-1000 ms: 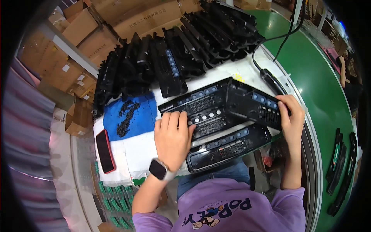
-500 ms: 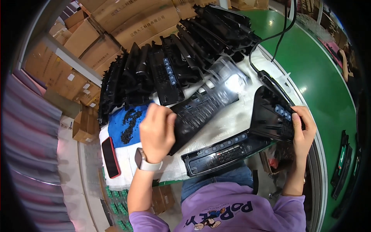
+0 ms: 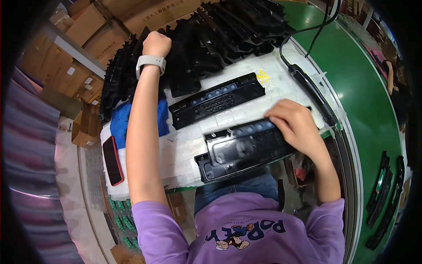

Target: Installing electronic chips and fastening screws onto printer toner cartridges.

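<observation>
My left hand (image 3: 157, 44) reaches to the far-left pile of black plastic trim panels (image 3: 222, 37). Its fingers are curled closed; what lies inside them is hidden. With my right hand (image 3: 300, 128) I grip the right end of a black plastic panel (image 3: 246, 147) bearing a row of blue-grey round spots. That panel is tilted over another black panel (image 3: 205, 172) at the table's front edge and partly covers it. Farther back, one more black panel (image 3: 215, 102) lies on the white table covering, with a row of round spots and a grid of small openings.
Right of the panels lies a black corded hand tool (image 3: 311, 92). A blue cloth (image 3: 119, 121), partly behind my left forearm, and a red-edged phone (image 3: 113, 160) are at left. Yellow dots (image 3: 262, 76) show beside the middle panel. Cardboard boxes (image 3: 162, 15) stand behind.
My left hand has moved from mid-table to the far-left pile. My right hand has brought its panel leftward over the front one. The blurred middle panel now lies still.
</observation>
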Action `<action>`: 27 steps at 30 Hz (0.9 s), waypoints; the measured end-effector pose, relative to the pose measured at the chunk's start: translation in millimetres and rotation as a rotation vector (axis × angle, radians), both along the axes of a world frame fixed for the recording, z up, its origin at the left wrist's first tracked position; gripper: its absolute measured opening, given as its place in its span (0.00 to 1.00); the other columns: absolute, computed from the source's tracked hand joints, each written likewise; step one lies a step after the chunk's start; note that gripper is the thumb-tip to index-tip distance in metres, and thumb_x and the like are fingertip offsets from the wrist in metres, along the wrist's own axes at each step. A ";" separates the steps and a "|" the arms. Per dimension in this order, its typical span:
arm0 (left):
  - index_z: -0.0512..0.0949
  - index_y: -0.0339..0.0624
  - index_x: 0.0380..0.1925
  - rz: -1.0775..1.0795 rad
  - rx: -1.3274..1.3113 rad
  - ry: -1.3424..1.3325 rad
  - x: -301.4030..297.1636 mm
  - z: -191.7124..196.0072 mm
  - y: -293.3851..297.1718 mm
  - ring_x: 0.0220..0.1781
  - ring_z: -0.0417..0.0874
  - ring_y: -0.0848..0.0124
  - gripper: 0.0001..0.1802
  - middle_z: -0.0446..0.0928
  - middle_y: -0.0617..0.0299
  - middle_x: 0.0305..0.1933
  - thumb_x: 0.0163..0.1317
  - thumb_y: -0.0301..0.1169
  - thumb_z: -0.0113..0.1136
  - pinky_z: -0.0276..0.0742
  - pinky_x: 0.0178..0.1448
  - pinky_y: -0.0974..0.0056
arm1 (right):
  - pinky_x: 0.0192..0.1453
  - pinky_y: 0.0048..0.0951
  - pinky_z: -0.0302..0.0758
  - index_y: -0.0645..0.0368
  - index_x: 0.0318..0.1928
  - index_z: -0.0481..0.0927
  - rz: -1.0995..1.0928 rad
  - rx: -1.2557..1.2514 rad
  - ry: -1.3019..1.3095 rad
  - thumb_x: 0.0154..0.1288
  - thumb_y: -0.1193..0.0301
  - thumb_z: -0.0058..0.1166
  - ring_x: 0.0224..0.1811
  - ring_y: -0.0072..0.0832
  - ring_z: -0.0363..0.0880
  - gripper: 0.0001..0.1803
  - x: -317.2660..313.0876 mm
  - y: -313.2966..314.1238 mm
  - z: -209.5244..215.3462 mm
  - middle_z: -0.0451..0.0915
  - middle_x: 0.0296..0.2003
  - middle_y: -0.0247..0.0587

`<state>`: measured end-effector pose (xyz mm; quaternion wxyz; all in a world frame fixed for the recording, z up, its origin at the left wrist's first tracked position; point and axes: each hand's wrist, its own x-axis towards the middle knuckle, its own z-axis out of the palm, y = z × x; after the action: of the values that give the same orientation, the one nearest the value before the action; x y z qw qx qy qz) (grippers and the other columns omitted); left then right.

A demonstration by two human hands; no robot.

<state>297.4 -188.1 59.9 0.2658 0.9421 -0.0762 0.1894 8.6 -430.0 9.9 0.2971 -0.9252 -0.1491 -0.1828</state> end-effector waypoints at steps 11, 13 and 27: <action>0.77 0.33 0.37 -0.065 0.100 -0.072 -23.9 -4.1 -25.0 0.47 0.80 0.55 0.22 0.80 0.48 0.41 0.51 0.42 0.62 0.74 0.52 0.59 | 0.47 0.36 0.71 0.61 0.39 0.79 0.122 -0.205 -0.118 0.51 0.74 0.58 0.45 0.37 0.73 0.12 47.3 32.2 -13.2 0.74 0.41 0.40; 0.76 0.38 0.35 -0.113 0.105 -0.296 -39.8 -8.9 -14.1 0.45 0.79 0.54 0.16 0.78 0.51 0.41 0.52 0.38 0.60 0.76 0.47 0.55 | 0.50 0.37 0.70 0.60 0.42 0.78 0.174 -0.148 -0.059 0.49 0.71 0.61 0.48 0.39 0.72 0.17 36.8 32.4 -2.1 0.73 0.44 0.42; 0.75 0.34 0.39 -0.566 0.021 -0.132 -201.3 -73.5 64.0 0.49 0.74 0.52 0.16 0.74 0.49 0.46 0.53 0.33 0.62 0.70 0.52 0.56 | 0.66 0.62 0.52 0.47 0.62 0.67 0.403 -0.377 0.217 0.43 0.52 0.67 0.72 0.48 0.48 0.43 2.6 60.0 -4.1 0.56 0.65 0.53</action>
<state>96.1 -124.1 -13.6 0.2928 0.8717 -0.3553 0.1678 11.2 -370.0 5.7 0.1646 -0.9300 -0.3284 0.0108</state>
